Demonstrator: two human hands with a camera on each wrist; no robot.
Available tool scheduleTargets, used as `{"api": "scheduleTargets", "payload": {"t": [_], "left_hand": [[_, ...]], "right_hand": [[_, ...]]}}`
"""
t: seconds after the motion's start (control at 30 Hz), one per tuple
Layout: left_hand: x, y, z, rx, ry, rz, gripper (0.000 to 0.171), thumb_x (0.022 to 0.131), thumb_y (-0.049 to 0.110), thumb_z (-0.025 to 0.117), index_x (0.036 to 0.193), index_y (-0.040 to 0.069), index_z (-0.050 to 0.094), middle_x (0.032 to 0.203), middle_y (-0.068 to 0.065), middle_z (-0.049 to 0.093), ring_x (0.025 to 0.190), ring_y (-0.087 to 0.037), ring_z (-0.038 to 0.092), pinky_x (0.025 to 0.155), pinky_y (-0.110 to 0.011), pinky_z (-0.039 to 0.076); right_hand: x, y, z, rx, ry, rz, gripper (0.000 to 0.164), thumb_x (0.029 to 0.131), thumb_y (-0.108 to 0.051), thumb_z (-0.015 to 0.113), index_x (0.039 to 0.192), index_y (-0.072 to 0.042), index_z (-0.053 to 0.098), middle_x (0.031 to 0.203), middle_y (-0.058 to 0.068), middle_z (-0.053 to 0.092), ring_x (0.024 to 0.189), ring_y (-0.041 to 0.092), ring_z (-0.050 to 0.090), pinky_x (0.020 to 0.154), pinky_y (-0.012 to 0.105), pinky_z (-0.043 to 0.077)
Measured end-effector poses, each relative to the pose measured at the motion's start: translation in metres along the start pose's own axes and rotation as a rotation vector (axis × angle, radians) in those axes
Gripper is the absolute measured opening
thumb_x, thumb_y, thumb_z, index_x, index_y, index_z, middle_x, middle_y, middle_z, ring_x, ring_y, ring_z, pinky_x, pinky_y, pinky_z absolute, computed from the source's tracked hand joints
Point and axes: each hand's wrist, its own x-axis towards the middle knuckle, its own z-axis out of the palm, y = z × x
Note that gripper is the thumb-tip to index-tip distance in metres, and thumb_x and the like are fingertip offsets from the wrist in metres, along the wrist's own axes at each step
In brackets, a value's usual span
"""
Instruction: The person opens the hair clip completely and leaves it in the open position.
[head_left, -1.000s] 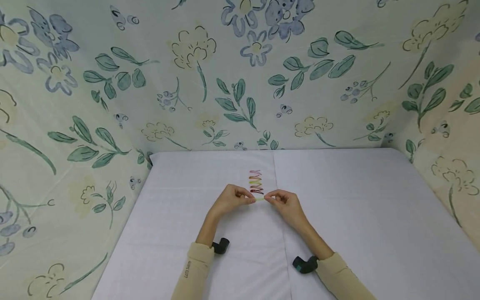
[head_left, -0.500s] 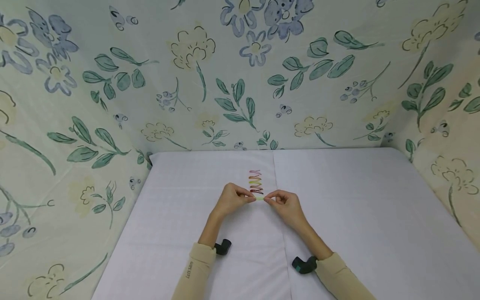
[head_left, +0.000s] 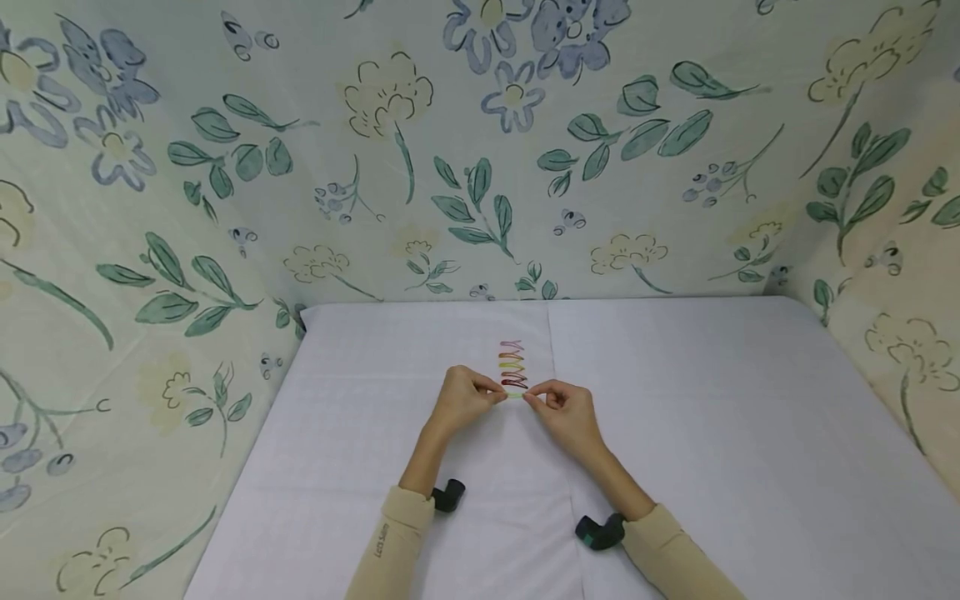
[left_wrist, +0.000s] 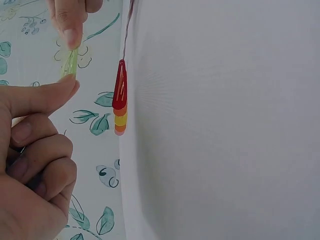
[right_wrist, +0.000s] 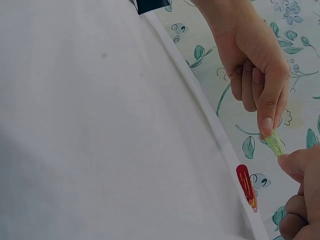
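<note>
A light green snap hair clip (head_left: 514, 396) is held between the fingertips of both hands. My left hand (head_left: 461, 400) pinches one end and my right hand (head_left: 567, 414) pinches the other. Both wrist views show the green clip (left_wrist: 71, 62) raised above the table surface. Just beyond the hands, several snap hair clips lie in a column. The nearest is a dark red clip (head_left: 513, 384), and behind it come a red one, a yellow clip (head_left: 512, 365), an orange clip (head_left: 511, 356) and a pink clip (head_left: 512, 344).
A white cloth (head_left: 675, 417) covers the table. Flower-printed fabric (head_left: 480, 167) hangs behind it and at both sides. On each wrist sits a black camera mount (head_left: 600, 532), close above the cloth.
Both hands have shifted slightly, carrying the green clip a little closer to the column. The right forearm has swung slightly left. The clips in the column have not moved.
</note>
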Motion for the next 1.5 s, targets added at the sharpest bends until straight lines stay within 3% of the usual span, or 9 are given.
{"api": "scheduleTargets", "payload": {"t": [0.3, 0.47, 0.77, 1.0, 1.5], "left_hand": [[0.002, -0.003, 0.002, 0.057, 0.023, 0.043, 0.004, 0.081, 0.006, 0.084, 0.08, 0.003, 0.084, 0.06, -0.005, 0.069, 0.05, -0.006, 0.045, 0.049, -0.02, 0.035], [0.002, -0.005, -0.003, 0.033, -0.01, 0.015, 0.006, 0.084, 0.01, 0.085, 0.084, 0.004, 0.084, 0.059, 0.0, 0.064, 0.053, -0.007, 0.044, 0.05, -0.02, 0.033], [0.002, -0.003, -0.01, -0.031, -0.071, -0.043, 0.007, 0.086, 0.011, 0.084, 0.086, 0.004, 0.084, 0.056, 0.003, 0.049, 0.054, -0.01, 0.039, 0.051, -0.021, 0.03], [0.001, -0.003, -0.01, -0.029, -0.099, -0.07, 0.005, 0.087, 0.011, 0.083, 0.087, 0.006, 0.084, 0.055, 0.003, 0.048, 0.054, -0.01, 0.037, 0.051, -0.022, 0.029], [0.003, -0.005, -0.01, -0.019, -0.073, -0.07, 0.006, 0.085, 0.011, 0.085, 0.087, 0.006, 0.084, 0.057, 0.004, 0.049, 0.056, -0.009, 0.04, 0.053, -0.021, 0.03]], "right_hand": [[0.001, 0.005, 0.002, -0.02, -0.009, -0.026, 0.006, 0.089, -0.013, 0.082, 0.085, -0.01, 0.079, 0.055, -0.005, 0.036, 0.048, -0.001, 0.031, 0.047, 0.018, 0.029], [0.003, 0.004, -0.002, -0.009, -0.07, 0.0, 0.008, 0.089, -0.018, 0.083, 0.092, -0.011, 0.08, 0.058, -0.004, 0.036, 0.048, 0.0, 0.031, 0.048, 0.02, 0.03], [0.004, 0.001, -0.006, 0.012, -0.123, 0.035, 0.02, 0.085, -0.013, 0.086, 0.103, -0.008, 0.08, 0.06, -0.002, 0.037, 0.051, -0.001, 0.031, 0.05, 0.018, 0.029], [0.004, 0.002, -0.008, -0.005, -0.145, 0.052, 0.019, 0.086, -0.017, 0.086, 0.103, -0.013, 0.081, 0.059, -0.002, 0.038, 0.051, -0.001, 0.032, 0.051, 0.018, 0.03], [0.006, 0.005, -0.011, -0.005, -0.158, 0.085, 0.012, 0.087, -0.016, 0.085, 0.097, -0.011, 0.081, 0.059, -0.002, 0.039, 0.049, 0.0, 0.033, 0.049, 0.019, 0.03]]}}
